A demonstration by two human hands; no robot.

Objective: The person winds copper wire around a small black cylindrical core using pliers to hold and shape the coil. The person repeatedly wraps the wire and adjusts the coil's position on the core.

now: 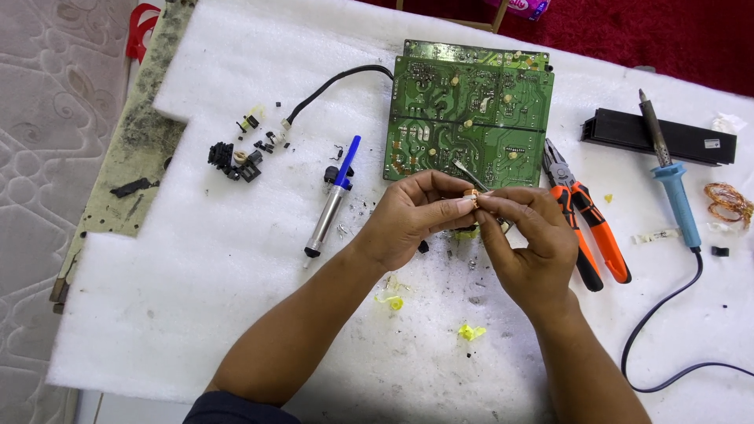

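As I log it from the head camera (the only view on hand), both hands meet over the middle of the white foam sheet (236,314).

Item, left hand (412,216): fingers curled in, thumb and forefinger pinched onto a small copper-wound part (471,196).
Item, right hand (528,239): fingers likewise closed, its tips gripping the same part from the other side. The two hands touch at the fingertips. The part sits just in front of the near edge of the green circuit board (467,110), held clear of the foam.
Item, tweezers (470,174): a thin metal pair lying on the board's lower edge, just behind the fingers.
Item, desoldering pump (331,200): silver barrel, blue plunger, to the left of the hands.
Item, pliers (585,224): orange and black handles, just beside the right hand.
Item, soldering iron (667,169): blue handle, well to the right, its tip resting across a black bar (658,135).
Item, copper wire coil (726,200): at the far right edge.
Item, loose black components (236,161): a cluster on the left of the foam.
Item, yellow scraps (470,332): near the forearms.
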